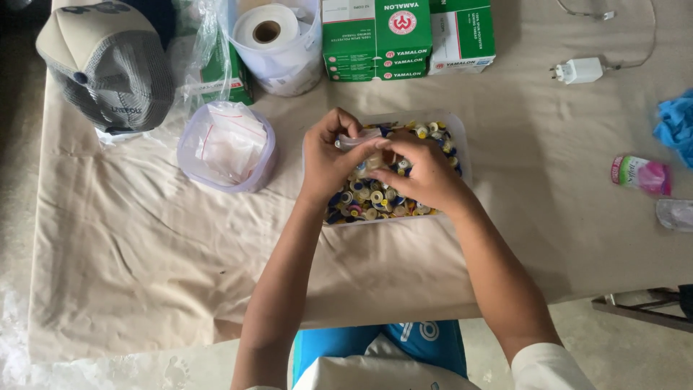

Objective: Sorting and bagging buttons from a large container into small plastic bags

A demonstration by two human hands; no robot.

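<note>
At the far left of the desk (pixel 144 238), which is draped in a beige cloth, we see a grey mesh-backed cap (pixel 107 65) set aside, well apart from the work. Next to it stands a round clear tub (pixel 227 148) stuffed with small plastic bags, near our left hand (pixel 328 160), likely so the bags are within easy reach. Behind it a roll of white tape (pixel 267 27) sits in a clear container, and green and white cardboard boxes (pixel 404 36) line the back edge.

In the middle, both our hands meet over a clear rectangular tray (pixel 456 137) filled with small spools in blue, yellow and white. Our left-hand fingers (pixel 345 124) are curled closed, pinching a small clear plastic bag (pixel 359 139) by its top; it hangs just above the spools. Our right hand (pixel 426 173) is also closed, fingers working at the bag's mouth; whether it holds a spool we cannot tell.

To the right lie a white charger plug (pixel 581 70), a blue cloth (pixel 677 123) and a pink packet (pixel 641 174).
</note>
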